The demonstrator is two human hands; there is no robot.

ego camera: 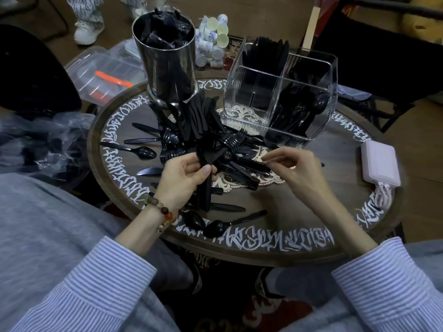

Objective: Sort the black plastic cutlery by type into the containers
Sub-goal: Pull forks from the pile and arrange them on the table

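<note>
Knives, black plastic ones, sit bunched in the left hand, fingers curled tight around them. Right hand hovers loose-fingered, empty, over the black cutlery pile. Best square that bundle before dropping it into the clear divided container.

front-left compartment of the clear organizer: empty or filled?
Empty. Through the front-left compartment of the clear organizer only the table's pattern shows, while the other compartments hold black cutlery.
</note>
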